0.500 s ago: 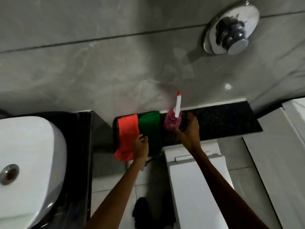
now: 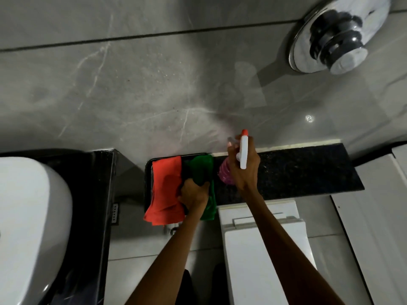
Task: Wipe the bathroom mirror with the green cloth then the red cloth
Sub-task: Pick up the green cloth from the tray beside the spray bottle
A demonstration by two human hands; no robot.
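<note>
A green cloth [image 2: 201, 167] and a red cloth [image 2: 165, 188] lie side by side on a black tray [image 2: 148, 172] at the left end of a dark stone ledge [image 2: 297, 170]. My left hand [image 2: 193, 194] is closed on a bunched fold of the green cloth. My right hand [image 2: 243, 166] grips a pink spray bottle [image 2: 225, 173] by its white trigger head, which has a red nozzle. No mirror is in view.
A white toilet cistern and lid [image 2: 262, 238] sit below the ledge. A white washbasin [image 2: 28, 216] on a black counter is at the left. A chrome flush button [image 2: 337, 36] sticks out of the grey tiled wall. A white panel [image 2: 378, 216] is at the right.
My left hand moved from the red cloth's edge onto the green cloth and closed on it. My right hand closed around the spray bottle's trigger head.
</note>
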